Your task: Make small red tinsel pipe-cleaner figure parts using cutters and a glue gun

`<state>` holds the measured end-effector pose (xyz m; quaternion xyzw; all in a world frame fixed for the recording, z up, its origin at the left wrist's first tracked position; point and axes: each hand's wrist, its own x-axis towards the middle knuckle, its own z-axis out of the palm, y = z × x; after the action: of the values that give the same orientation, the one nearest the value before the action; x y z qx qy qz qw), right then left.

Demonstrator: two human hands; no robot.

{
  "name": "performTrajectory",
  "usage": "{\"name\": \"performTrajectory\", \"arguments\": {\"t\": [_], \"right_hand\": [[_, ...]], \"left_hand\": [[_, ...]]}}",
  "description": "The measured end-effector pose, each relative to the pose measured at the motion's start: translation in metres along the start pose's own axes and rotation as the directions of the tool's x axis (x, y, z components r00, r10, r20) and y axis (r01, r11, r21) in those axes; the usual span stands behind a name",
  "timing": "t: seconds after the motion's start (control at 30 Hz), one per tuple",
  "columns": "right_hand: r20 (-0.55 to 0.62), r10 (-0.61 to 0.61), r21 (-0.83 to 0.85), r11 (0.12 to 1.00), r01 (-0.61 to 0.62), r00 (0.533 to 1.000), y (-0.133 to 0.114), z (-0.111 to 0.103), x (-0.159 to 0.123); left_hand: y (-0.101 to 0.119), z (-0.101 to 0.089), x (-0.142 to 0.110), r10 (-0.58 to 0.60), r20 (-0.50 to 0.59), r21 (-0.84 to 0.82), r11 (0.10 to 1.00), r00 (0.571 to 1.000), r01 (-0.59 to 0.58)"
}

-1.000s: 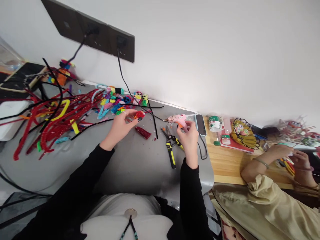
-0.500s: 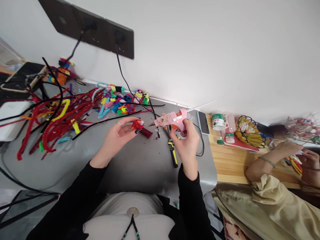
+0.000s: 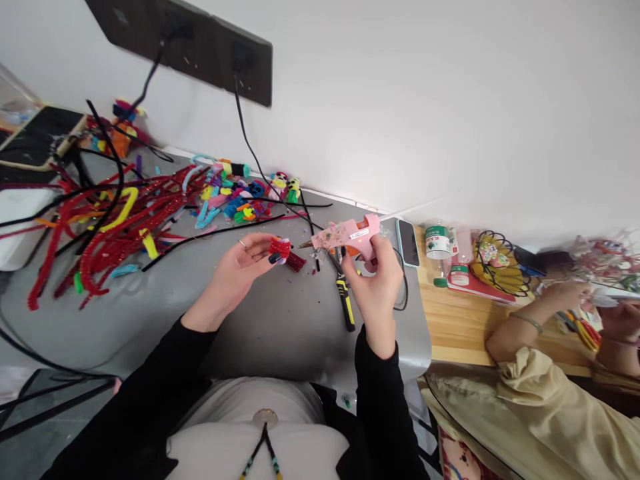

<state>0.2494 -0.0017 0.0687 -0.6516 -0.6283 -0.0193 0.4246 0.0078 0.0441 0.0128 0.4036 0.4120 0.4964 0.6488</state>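
Between the thumb and fingers of my left hand (image 3: 240,270) is a small red pipe-cleaner piece (image 3: 280,248) with a pale spot on it. My right hand (image 3: 375,277) grips a pink hot glue gun (image 3: 345,235) by its handle. Its metal nozzle points left, close beside the red piece; I cannot tell whether they touch. A clear glue stick (image 3: 410,209) sticks out of the gun's back. On the grey table just behind the red piece lies a dark red bundle (image 3: 296,263). Yellow-and-black pliers (image 3: 345,303) lie below the gun.
Red pipe cleaners (image 3: 150,207) and small colourful dolls (image 3: 285,187) spread over the table's left and back. A phone (image 3: 407,243), a bottle (image 3: 438,250) and a yellow wire basket (image 3: 497,267) stand right. A co-worker's arm (image 3: 535,317) rests at the wooden table.
The red piece has turned in my left fingers, showing a plainer red side. My right hand and the glue gun have shifted very slightly right. The view has tilted a little.
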Motion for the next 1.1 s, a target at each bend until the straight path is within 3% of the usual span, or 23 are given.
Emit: {"name": "performTrajectory", "arguments": {"t": [0.27,0.5,0.8,1.1], "right_hand": [[0.021,0.057,0.043,0.997,-0.058,0.998,-0.001,0.002,-0.003],[0.142,0.127,0.064,0.988,-0.137,0.982,0.006,0.012,-0.012],[0.100,0.202,0.077,0.975,-0.210,0.974,0.008,0.019,-0.016],[0.014,0.057,0.022,0.998,-0.058,0.998,0.005,0.021,-0.015]], "left_hand": [[-0.002,-0.003,-0.001,0.019,0.009,0.042,0.999,1.000,-0.019],[0.004,-0.004,-0.001,-0.027,0.066,0.176,0.984,0.997,0.015],[0.006,-0.008,-0.003,-0.041,0.090,0.225,0.974,0.995,0.020],[0.006,-0.015,-0.005,0.015,0.074,0.134,0.991,0.997,-0.025]]}}
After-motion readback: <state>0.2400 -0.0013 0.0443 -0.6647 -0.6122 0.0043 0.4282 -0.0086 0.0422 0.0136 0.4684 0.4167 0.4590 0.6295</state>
